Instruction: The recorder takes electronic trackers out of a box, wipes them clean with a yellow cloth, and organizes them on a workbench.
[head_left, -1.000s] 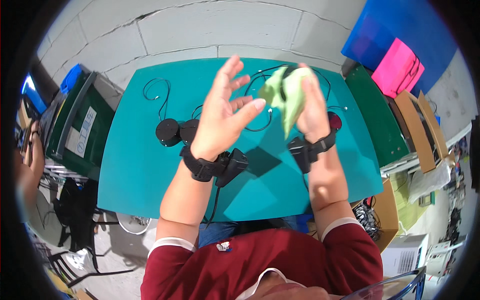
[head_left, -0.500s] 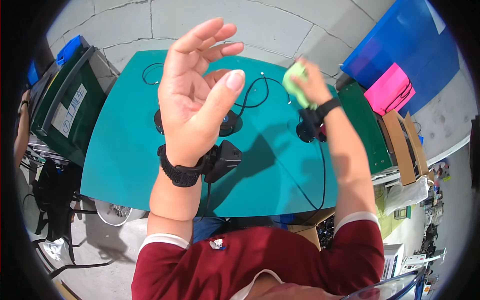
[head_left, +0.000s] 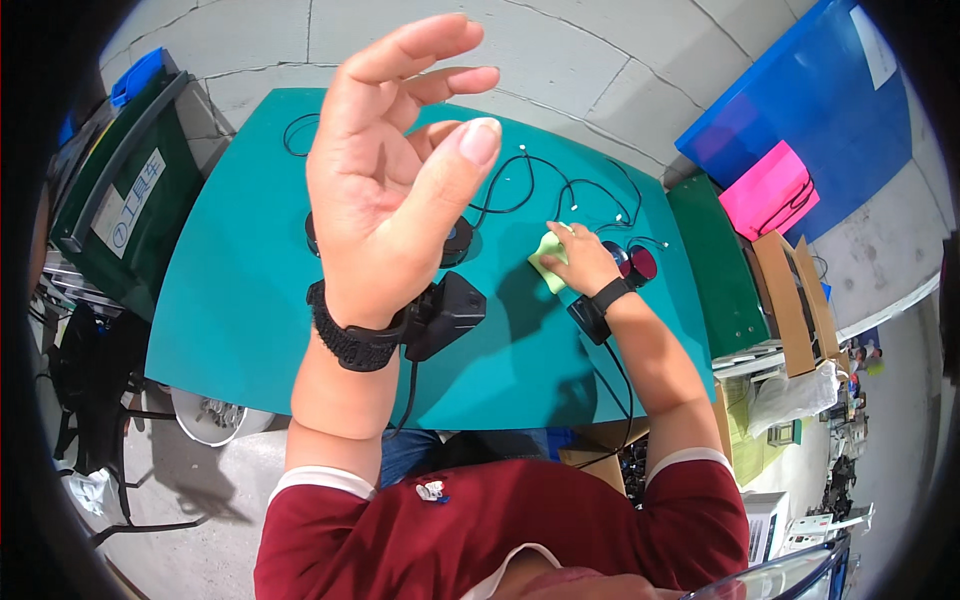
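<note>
My left hand (head_left: 385, 190) is raised above the table, palm turned inward, fingers apart and slightly curled, with nothing in it. Behind it, partly hidden, dark round devices (head_left: 458, 243) rest on the green tabletop (head_left: 250, 300). Lower and to the right, my right hand (head_left: 588, 262) holds a light green cloth (head_left: 547, 265) down against the tabletop. Just right of that hand sit a round piece with a dark red top (head_left: 643, 262) and a darker one beside it. A black boxy device (head_left: 445, 315) is strapped to my left wrist, and another (head_left: 590, 318) to my right.
Thin black cables (head_left: 535, 200) with small white connectors lie across the far side of the table. A green bin (head_left: 135, 190) stands at the left. To the right are a pink bag (head_left: 768, 190), a blue panel (head_left: 800, 110) and an open cardboard box (head_left: 800, 300).
My right hand has come down and to the left with the green cloth, from in the air onto the tabletop. My left hand stays raised, nearly in place.
</note>
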